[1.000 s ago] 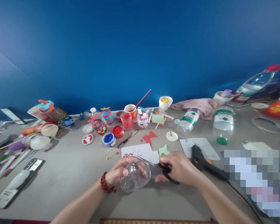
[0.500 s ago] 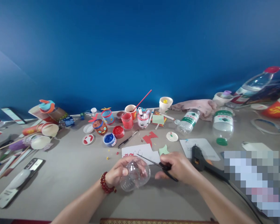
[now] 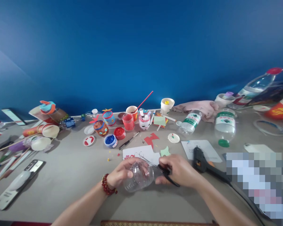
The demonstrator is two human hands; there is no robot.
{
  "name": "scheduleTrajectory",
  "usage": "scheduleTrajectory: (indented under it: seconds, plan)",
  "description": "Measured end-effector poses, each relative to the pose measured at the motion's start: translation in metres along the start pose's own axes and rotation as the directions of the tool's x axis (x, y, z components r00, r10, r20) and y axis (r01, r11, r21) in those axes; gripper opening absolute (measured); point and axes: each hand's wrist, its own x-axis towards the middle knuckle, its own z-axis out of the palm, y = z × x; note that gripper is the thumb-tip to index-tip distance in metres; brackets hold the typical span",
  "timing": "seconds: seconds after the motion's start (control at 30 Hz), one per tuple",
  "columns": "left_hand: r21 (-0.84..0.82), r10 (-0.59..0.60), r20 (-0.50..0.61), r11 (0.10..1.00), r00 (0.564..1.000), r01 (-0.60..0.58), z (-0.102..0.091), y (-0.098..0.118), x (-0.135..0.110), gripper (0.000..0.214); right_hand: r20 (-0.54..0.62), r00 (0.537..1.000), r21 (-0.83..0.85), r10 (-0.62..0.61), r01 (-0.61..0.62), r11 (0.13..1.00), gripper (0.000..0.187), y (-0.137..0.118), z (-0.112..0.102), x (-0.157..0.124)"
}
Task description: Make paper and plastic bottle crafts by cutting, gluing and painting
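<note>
My left hand (image 3: 119,173), a red bead bracelet on its wrist, is wrapped round a clear plastic bottle piece (image 3: 139,176) held just above the grey table (image 3: 68,175). My right hand (image 3: 179,171) grips black-handled scissors (image 3: 163,171). Their blades reach left to the rim of the clear piece. White paper with red print (image 3: 139,152) lies just beyond both hands.
A black glue gun (image 3: 202,163) with its cord lies right of my right hand. Paint pots, decorated cups and markers (image 3: 122,125) crowd the table's middle back. Water bottles (image 3: 225,125) and a pink cloth are at the right, paper cups and pens at the left.
The scissors have moved left, closer into the clear piece, and the blades lie lower against its rim. My left hand has turned the piece slightly.
</note>
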Motion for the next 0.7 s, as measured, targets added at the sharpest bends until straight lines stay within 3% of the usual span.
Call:
scheduleTrajectory:
  seconds: [0.33, 0.53, 0.7]
  plan:
    - [-0.004, 0.013, 0.023, 1.0, 1.0, -0.013, -0.003, -0.004, -0.001, 0.039, -0.071, 0.997, -0.008, -0.033, 0.032, 0.999, 0.058, -0.003, -0.001, -0.002]
    - [-0.032, 0.003, 0.017, 0.999, 1.0, -0.002, -0.001, -0.004, 0.0, 0.044, -0.111, 0.993, 0.026, -0.049, 0.052, 0.998, 0.061, 0.001, 0.003, -0.001]
    - [-0.122, 0.0, 0.0, 0.993, 1.0, 0.0, -0.001, -0.006, -0.001, 0.049, -0.148, 0.988, 0.141, 0.031, -0.01, 0.99, 0.062, 0.009, 0.005, 0.004]
